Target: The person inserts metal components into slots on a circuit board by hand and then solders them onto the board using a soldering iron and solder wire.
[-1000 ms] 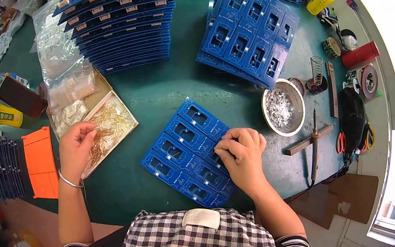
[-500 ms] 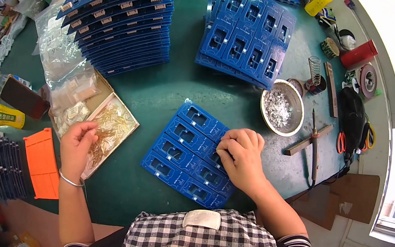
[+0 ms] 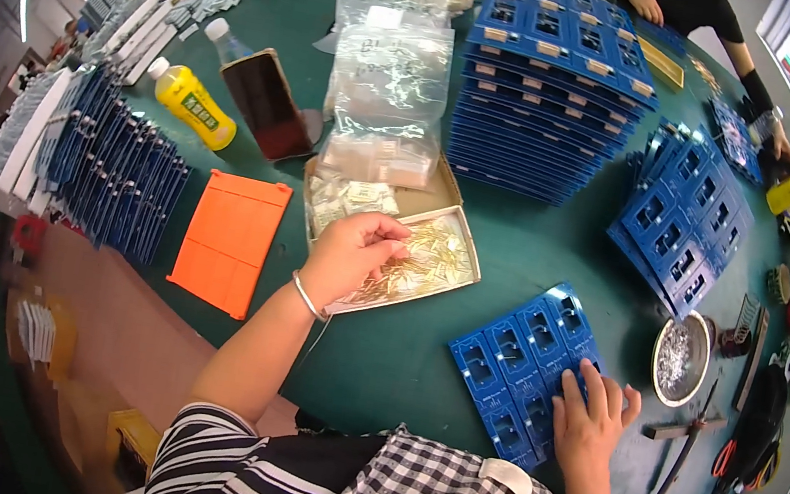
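My left hand (image 3: 348, 259) reaches into a shallow cardboard box (image 3: 464, 224) of thin brass pins (image 3: 429, 257), its fingertips pinching among them. My right hand (image 3: 589, 423) lies flat, fingers spread, on the near right part of a blue plastic tray (image 3: 513, 355) with square pockets, lying on the green table (image 3: 388, 367). Whether the left fingers hold a pin I cannot tell.
Tall stacks of blue trays (image 3: 549, 87) and leaning trays (image 3: 686, 222) stand behind. A metal bowl of small parts (image 3: 677, 358), an orange tray (image 3: 232, 239), a yellow bottle (image 3: 193, 104), clear bags (image 3: 387, 84), hand tools (image 3: 692, 430) and another person's arm (image 3: 759, 96) surround me.
The view has swung left and closer. My left hand stays in the pin box and my right hand stays on the blue tray.
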`<state>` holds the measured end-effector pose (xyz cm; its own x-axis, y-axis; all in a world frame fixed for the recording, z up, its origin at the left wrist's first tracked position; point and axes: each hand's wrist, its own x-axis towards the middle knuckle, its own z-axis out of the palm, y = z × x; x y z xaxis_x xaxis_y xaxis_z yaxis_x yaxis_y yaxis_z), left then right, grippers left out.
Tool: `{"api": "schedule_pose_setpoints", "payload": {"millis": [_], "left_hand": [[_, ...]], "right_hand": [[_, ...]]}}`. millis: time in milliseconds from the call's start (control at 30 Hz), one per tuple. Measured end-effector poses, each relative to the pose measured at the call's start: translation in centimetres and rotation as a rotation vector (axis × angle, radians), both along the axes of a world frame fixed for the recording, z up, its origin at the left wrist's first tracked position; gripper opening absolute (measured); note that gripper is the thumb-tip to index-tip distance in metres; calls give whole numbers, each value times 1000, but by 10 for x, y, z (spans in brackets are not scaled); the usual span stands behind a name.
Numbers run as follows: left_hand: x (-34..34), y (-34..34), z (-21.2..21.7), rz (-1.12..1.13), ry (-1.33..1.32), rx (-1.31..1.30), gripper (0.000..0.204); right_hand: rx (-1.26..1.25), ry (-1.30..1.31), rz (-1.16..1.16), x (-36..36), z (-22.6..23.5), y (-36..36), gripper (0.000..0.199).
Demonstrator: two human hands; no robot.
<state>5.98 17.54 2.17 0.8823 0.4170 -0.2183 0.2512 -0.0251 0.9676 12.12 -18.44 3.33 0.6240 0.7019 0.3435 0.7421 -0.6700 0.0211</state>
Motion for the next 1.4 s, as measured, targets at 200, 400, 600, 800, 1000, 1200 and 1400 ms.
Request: {"api": "schedule_pose_setpoints", "payload": {"millis": [200, 400, 600, 800, 1000, 1200, 1400], "left_hand": [[-2, -21, 27, -70, 95, -79, 19], [-16, -87, 25, -315, -118, -366, 30], [-6, -139, 25, -464, -139, -193, 31], [-1, -155, 23, -530, -164, 61, 34], [6, -161, 24, -599, -149, 208, 29], [6, -145, 13, -528, -178, 244, 13], [10, -142, 9, -502, -176, 172, 11]], "right_hand": [[-64, 94, 4, -8, 8, -15, 39], [138, 177, -12, -4, 17, 8, 29], [677, 661, 134, -14, 20, 31, 14], [674, 682, 110, -15, 18, 23, 15], [568, 574, 72, -16, 7, 17, 16], [669, 668, -193, 38, -6, -22, 5], [609, 865, -199, 54, -11, -17, 5]]}}
